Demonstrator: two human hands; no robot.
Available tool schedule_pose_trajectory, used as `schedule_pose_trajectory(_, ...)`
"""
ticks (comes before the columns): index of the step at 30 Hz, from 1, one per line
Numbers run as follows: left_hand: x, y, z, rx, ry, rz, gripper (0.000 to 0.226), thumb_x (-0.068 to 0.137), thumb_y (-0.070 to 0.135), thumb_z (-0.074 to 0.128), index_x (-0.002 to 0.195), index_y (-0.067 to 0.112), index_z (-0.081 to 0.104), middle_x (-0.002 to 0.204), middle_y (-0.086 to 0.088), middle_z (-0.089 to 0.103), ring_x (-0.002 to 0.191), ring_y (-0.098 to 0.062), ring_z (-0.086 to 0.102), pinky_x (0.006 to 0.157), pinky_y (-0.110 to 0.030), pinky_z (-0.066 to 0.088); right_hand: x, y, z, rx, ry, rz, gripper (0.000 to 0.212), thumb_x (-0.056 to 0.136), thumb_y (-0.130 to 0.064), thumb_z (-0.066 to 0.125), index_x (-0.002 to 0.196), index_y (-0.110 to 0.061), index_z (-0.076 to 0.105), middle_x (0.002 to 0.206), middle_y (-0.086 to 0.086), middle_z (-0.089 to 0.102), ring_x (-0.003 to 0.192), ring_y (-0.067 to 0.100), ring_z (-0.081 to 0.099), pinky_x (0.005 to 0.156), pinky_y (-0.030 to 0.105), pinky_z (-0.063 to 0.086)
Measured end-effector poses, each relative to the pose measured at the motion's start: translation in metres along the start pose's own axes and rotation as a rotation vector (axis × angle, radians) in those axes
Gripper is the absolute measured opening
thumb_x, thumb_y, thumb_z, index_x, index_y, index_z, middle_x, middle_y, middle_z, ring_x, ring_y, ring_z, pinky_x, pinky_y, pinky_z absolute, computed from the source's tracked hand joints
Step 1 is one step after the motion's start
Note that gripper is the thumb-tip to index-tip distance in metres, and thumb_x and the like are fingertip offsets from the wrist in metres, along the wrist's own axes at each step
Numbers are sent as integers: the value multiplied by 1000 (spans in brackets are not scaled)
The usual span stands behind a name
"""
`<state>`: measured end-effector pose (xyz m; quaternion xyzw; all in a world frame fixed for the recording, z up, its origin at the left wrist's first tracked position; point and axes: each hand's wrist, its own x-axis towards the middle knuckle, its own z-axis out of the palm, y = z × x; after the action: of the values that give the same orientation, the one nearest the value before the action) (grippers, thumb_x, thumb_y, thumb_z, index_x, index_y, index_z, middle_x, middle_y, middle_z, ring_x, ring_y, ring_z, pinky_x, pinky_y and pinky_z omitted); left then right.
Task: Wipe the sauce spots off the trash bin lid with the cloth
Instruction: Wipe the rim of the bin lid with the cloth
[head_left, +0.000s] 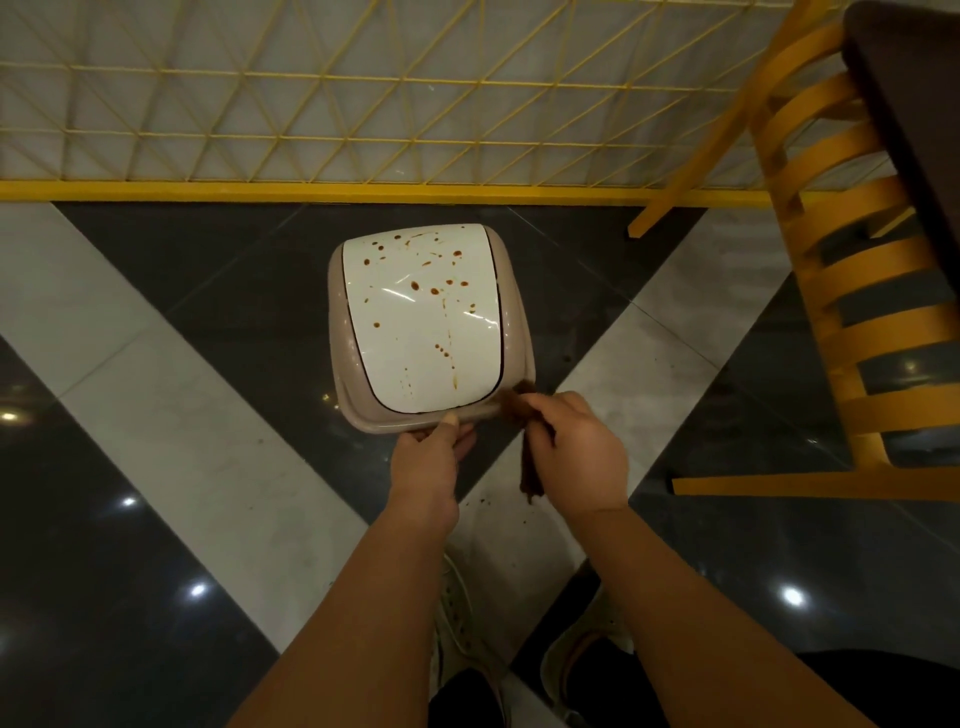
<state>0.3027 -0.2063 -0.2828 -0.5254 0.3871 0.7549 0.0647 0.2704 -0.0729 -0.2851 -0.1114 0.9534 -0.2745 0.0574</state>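
A small beige trash bin stands on the floor, its white swing lid (415, 332) dotted with several brown sauce spots and a long drip running down its right half. My left hand (431, 457) grips the bin's near rim (395, 423), thumb on top. My right hand (576, 452) holds a dark brown cloth (530, 475). The cloth's upper end touches the bin's near right corner, and the rest hangs down below my palm.
A yellow wire-mesh fence (363, 119) runs across the back just behind the bin. A yellow slatted chair (852, 291) stands close on the right. The floor is glossy dark and light tile. My shoes (457, 613) are below my arms.
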Motion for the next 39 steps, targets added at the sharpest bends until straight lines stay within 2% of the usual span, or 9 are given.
schedule_pose_trajectory(3, -6, 12, -11, 3, 36, -58, 42, 94, 16, 59, 135, 12, 49, 125, -11, 64, 121, -27, 56, 113, -46, 33, 10, 9, -12, -33, -9, 66, 28, 94, -19, 50, 120, -26, 61, 102, 0, 60, 77, 11, 54, 68, 21, 43)
schedule_pose_trajectory(8, -2, 33, -49, -15, 199, 123, 51, 89, 16, 65, 136, 15, 45, 124, -9, 62, 104, -21, 65, 86, -31, 52, 20, 5, -15, -78, -24, 125, 31, 95, -24, 48, 125, -30, 56, 105, -2, 57, 76, 6, 46, 68, 18, 38)
schedule_pose_trajectory(15, 2, 28, -44, -90, 197, 91, 40, 91, 6, 62, 130, 9, 49, 114, -14, 67, 88, -19, 69, 87, -32, 53, 2, -20, 9, 36, 57, 258, 34, 95, -31, 50, 128, -24, 52, 112, -3, 60, 86, 7, 55, 75, 17, 42)
schedule_pose_trajectory(18, -2, 23, -34, -47, 174, 47, 37, 93, 1, 56, 128, 4, 45, 102, -15, 66, 79, -19, 66, 87, -34, 54, -10, -41, 23, 63, -50, 139, 30, 95, -33, 49, 124, -27, 54, 114, -3, 61, 92, 11, 60, 78, 22, 48)
schedule_pose_trajectory(21, -3, 18, -30, -41, 180, 52, 36, 94, -2, 52, 129, 2, 45, 109, -20, 65, 78, -20, 67, 79, -31, 57, -9, -58, 30, 17, -141, 6, 30, 96, -31, 48, 124, -27, 55, 117, -2, 59, 97, 16, 62, 81, 28, 52)
schedule_pose_trajectory(25, -3, 20, -35, 9, 161, 57, 34, 94, 1, 54, 125, 10, 41, 103, -14, 64, 83, -21, 66, 91, -38, 54, 6, -29, 5, -113, -159, -147, 26, 96, -28, 48, 117, -30, 61, 108, -3, 62, 85, 14, 61, 73, 27, 52)
schedule_pose_trajectory(29, -8, 17, -28, 2, 147, 38, 37, 94, 2, 56, 125, 15, 40, 95, -8, 64, 90, -23, 67, 98, -41, 50, 12, -9, -5, -105, -48, 4, 25, 94, -27, 51, 118, -30, 60, 104, -1, 62, 79, 11, 59, 70, 21, 48)
schedule_pose_trajectory(35, -6, 12, -30, 25, 170, 77, 45, 88, -2, 60, 128, 10, 45, 100, -17, 66, 79, -24, 66, 60, -31, 53, -17, -59, 35, 10, -205, -62, 30, 97, -30, 44, 125, -28, 55, 120, -2, 58, 98, 15, 61, 84, 28, 51)
schedule_pose_trajectory(39, -8, 19, -33, -26, 139, 54, 34, 94, -2, 54, 121, 12, 41, 99, -13, 63, 93, -26, 66, 91, -39, 54, -7, -33, 13, -105, -179, -203, 26, 95, -27, 51, 118, -32, 60, 108, -4, 64, 82, 14, 62, 71, 27, 53)
